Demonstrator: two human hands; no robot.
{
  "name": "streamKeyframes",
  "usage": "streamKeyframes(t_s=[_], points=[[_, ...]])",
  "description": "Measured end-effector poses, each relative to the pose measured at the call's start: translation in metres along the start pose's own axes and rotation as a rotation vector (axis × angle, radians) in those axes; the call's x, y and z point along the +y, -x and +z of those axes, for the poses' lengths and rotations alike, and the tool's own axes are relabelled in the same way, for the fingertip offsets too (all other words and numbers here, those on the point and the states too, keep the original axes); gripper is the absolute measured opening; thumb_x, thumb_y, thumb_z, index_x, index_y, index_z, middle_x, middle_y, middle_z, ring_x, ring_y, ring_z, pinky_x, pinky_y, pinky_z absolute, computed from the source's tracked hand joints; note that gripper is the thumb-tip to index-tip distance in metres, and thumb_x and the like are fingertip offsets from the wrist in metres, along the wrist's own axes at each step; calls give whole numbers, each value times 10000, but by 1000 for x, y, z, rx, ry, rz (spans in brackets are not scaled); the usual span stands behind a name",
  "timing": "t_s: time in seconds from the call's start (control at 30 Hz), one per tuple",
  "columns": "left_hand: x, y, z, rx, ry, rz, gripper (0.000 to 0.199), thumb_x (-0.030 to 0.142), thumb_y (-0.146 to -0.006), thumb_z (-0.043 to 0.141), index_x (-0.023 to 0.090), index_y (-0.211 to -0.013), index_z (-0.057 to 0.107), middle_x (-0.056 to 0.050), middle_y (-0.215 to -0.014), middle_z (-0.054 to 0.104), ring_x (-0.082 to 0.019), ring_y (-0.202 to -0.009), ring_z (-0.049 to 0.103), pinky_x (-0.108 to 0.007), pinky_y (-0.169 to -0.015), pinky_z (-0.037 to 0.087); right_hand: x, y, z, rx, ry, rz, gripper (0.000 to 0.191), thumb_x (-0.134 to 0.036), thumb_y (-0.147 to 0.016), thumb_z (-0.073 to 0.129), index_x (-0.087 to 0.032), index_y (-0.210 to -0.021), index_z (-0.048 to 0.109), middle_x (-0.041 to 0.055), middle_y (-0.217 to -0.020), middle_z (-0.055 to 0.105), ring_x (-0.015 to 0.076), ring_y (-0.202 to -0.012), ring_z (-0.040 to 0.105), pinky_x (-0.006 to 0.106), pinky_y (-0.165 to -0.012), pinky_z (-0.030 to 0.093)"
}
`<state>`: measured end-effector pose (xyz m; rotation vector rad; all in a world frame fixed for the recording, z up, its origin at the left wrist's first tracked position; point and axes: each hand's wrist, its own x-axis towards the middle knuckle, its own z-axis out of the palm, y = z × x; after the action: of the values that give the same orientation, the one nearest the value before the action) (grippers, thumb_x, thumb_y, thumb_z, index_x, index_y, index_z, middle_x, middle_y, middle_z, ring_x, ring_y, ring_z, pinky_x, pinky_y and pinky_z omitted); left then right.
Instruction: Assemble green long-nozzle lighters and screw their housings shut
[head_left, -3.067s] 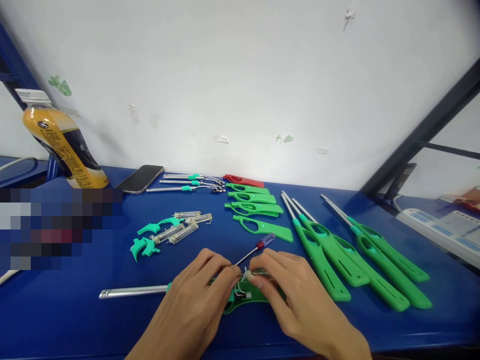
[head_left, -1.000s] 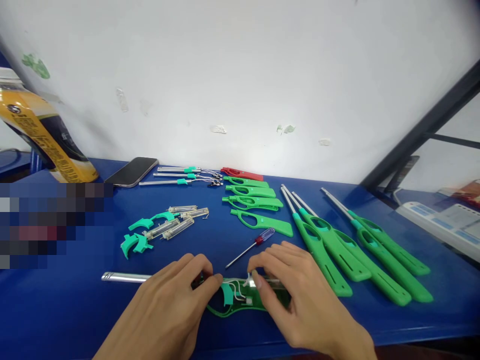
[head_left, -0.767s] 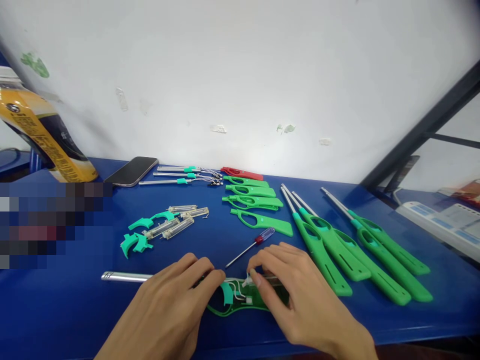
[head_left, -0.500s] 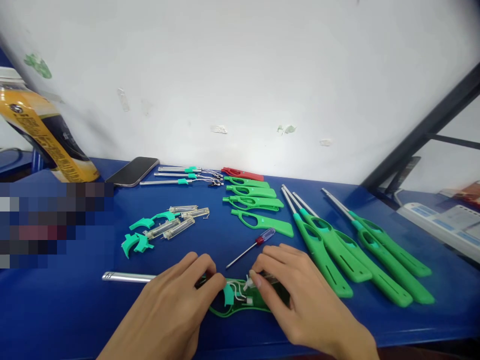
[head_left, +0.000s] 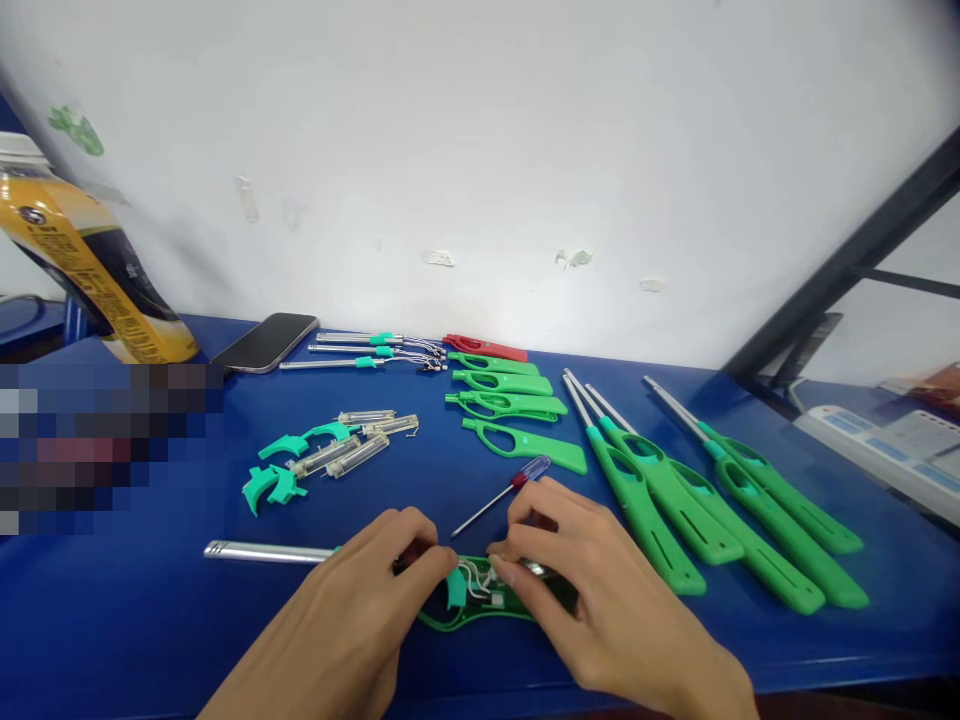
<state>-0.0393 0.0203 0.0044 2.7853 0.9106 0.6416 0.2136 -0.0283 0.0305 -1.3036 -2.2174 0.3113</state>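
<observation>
An open green lighter shell [head_left: 491,612] lies on the blue table at the near middle, its long metal tube [head_left: 262,552] pointing left. My left hand [head_left: 360,605] is closed on the shell's front end beside the teal trigger [head_left: 456,588]. White wires [head_left: 472,575] run between the trigger and a small block inside the shell. Over the shell's handle end, my right hand [head_left: 592,590] pinches a clear fuel tank [head_left: 535,568] by its pale valve end. Fingers hide most of the tank. Just behind lies a screwdriver [head_left: 501,495] with a purple-and-red handle.
Teal triggers [head_left: 285,485] and clear fuel tanks [head_left: 360,455] lie left of centre. Behind them are metal tubes with wires [head_left: 337,364], a phone [head_left: 266,342] and a bottle [head_left: 97,270]. Loose shells [head_left: 525,445] lie at centre back, long green lighters [head_left: 652,530] at right.
My right hand has shifted slightly left, its fingers more bent, and the fuel tank now sits lower along the shell. The left hand has barely moved.
</observation>
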Motion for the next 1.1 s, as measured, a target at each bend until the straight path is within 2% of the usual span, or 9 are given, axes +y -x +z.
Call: streamKeyframes(t_s=[0.17,0.3,0.37,0.5,0.67,0.87,0.97,1.03,1.1], points=[[-1,0,-2,1,-8,-7,596,-100,-892,321,260,-1099,748,-40,-1136,746,-174,-902,781,-250,-798,639,0,-1,1,7,12,38,222,-205,-1099,618,-223,-880,652,15,-943,647,192,-877,619,341,-749,473],[-2,1,-2,-38,-34,-55,567,-71,-931,334,262,-1134,745,-47,-1135,740,-181,-865,783,-253,-742,642,0,-1,2,37,9,47,85,-223,-1089,657,-258,-1034,712,1,-970,701,210,-919,652,386,-881,502],[-3,1,-2,-37,-59,-80,578,-75,-931,326,261,-1137,750,-51,-1131,740,-176,-835,784,-246,-720,637,1,0,3,69,3,40,80,-223,-1090,654,-274,-1107,714,3,-1001,723,220,-950,669,405,-935,504],[-3,-2,-3,46,-107,-75,578,-73,-926,317,247,-1098,767,-59,-1050,750,-177,-764,780,-237,-653,619,2,-1,3,114,1,17,87,-222,-1095,650,-264,-1119,722,12,-1014,734,220,-969,680,408,-969,507],[0,-7,-4,98,-127,-58,585,-103,-868,323,229,-1051,768,-60,-1004,764,-203,-798,797,-258,-633,625,6,-1,4,77,-2,4,132,-204,-1113,647,-255,-1078,764,12,-1028,746,204,-951,668,385,-916,506],[-3,-1,-3,-8,-217,-46,664,-141,-826,327,233,-1182,745,-78,-1179,769,-240,-968,797,-305,-711,650,8,1,5,34,1,15,168,-206,-1114,646,-269,-1110,801,12,-1045,747,213,-962,663,401,-910,517],[1,2,-4,-25,-238,-35,675,-145,-817,337,222,-1229,725,-91,-1235,759,-254,-1046,787,-343,-813,666,8,0,2,4,-22,34,147,-214,-1095,686,-277,-1142,811,3,-1075,756,208,-982,691,406,-949,529],[5,3,-6,-7,-244,-21,601,-106,-870,365,216,-1233,718,-98,-1240,765,-274,-1080,784,-386,-883,668,8,0,1,-12,-37,41,165,-203,-1099,679,-278,-1152,816,1,-1091,762,201,-988,704,410,-983,531],[10,3,-7,20,-241,-20,433,10,-985,426,211,-1245,709,-114,-1238,773,-310,-1090,784,-427,-876,674,8,-1,0,-22,-47,44,190,-194,-1110,660,-284,-1158,821,-1,-1098,764,197,-991,705,411,-1002,532]])
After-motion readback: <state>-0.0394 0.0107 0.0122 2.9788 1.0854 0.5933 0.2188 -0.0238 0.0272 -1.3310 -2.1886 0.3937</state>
